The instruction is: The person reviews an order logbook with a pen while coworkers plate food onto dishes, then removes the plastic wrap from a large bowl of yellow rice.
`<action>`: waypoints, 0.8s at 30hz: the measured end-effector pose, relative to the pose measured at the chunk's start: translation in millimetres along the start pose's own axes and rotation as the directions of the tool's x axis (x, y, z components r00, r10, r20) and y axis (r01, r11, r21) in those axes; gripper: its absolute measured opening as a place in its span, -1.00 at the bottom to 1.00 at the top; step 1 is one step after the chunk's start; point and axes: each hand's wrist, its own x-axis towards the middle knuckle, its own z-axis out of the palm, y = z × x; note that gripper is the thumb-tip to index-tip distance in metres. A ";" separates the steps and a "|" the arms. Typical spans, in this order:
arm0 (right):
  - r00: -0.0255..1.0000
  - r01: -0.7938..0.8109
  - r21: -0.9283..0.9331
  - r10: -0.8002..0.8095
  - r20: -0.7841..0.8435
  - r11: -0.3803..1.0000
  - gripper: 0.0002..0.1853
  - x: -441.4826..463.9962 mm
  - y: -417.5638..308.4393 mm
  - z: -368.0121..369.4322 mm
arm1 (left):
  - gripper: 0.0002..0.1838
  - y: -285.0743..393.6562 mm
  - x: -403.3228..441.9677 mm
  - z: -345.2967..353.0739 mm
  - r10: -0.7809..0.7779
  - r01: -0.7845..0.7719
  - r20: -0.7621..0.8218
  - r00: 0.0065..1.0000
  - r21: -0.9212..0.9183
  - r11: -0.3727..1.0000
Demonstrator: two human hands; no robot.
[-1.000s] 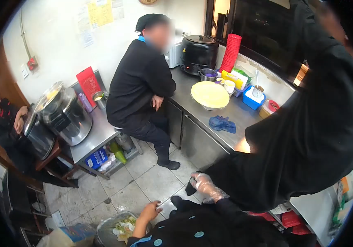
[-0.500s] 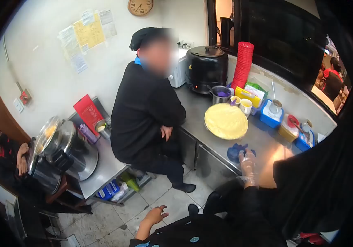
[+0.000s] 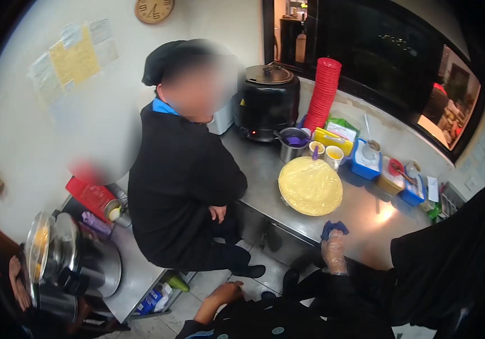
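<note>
My right hand wears a clear plastic glove and grips a dark blue cloth over the front edge of the steel counter. Just beyond the cloth is a large round dish, its pale yellow top covered with clear film. Low in front of my body, my bare left hand holds nothing that I can see. Its fingers stretch loosely to the right.
A person in black sits by the counter. Along the back stand a black soup kettle, stacked red baskets, cups and blue tubs. Large steel pots stand left. Black clothing fills the right.
The view has swung right. My right hand has drawn the cloth toward the counter's front edge, and the cloth is more bunched. My left hand has come closer to my body.
</note>
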 end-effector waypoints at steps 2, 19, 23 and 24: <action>0.987 -0.161 -0.033 0.162 0.021 0.986 -0.70 -6.1 -7.6 -13.3 | -0.51 -11.4 15.6 -29.1 0.032 -0.036 -0.034 0.999 -0.119 0.992; 0.949 -0.310 -0.423 0.250 -0.191 0.851 -0.65 29.4 73.6 -2.9 | -0.37 20.4 155.5 -98.4 0.303 -0.278 -0.059 0.951 -0.591 0.757; 0.827 -0.320 0.892 0.553 0.098 0.320 -0.68 105.4 75.3 37.3 | -0.29 93.2 217.9 -138.6 0.096 -0.099 -0.059 0.994 -0.858 0.504; 0.876 -0.241 0.937 0.473 0.098 0.252 -0.68 117.4 94.4 65.5 | -0.29 105.8 230.5 -147.5 0.086 -0.090 -0.054 0.995 -0.859 0.503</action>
